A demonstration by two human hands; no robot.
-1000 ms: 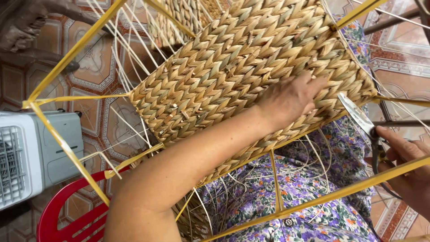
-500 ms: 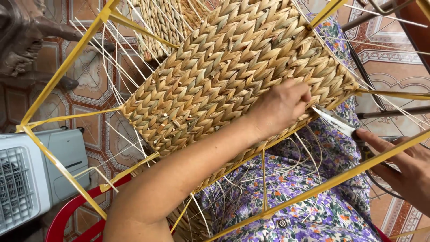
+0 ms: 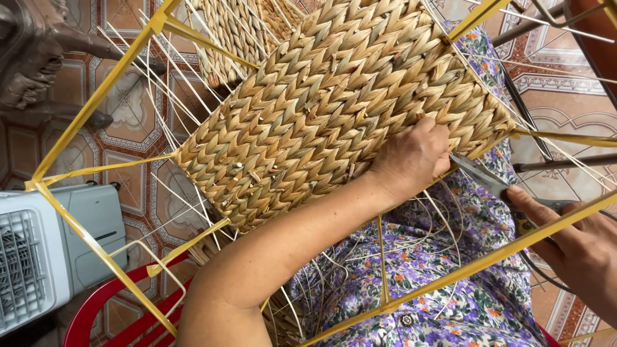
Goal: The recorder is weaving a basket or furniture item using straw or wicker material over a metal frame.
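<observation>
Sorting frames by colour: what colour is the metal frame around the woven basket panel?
Yellow: the thin metal frame shows best in the head view.

Woven panel [image 3: 334,109]: dried plant fibre, straw-coloured, matt, rough, showing a herringbone plait. Frame rods [image 3: 96,103]: yellow-coated, smooth, slightly shining, probably metal underneath. Thin ribs [image 3: 160,77] sticking out of the weave: pale, stiff, smooth strands. Scissors [image 3: 482,177] in the right hand [image 3: 578,247]: bare metal blades, glinting. Left hand [image 3: 411,157] is resting on the coarse weave. Dress [image 3: 437,289]: soft floral cloth, matt. Stool [image 3: 116,315]: red plastic, glossy. Floor [image 3: 128,167]: patterned glazed tile.
</observation>
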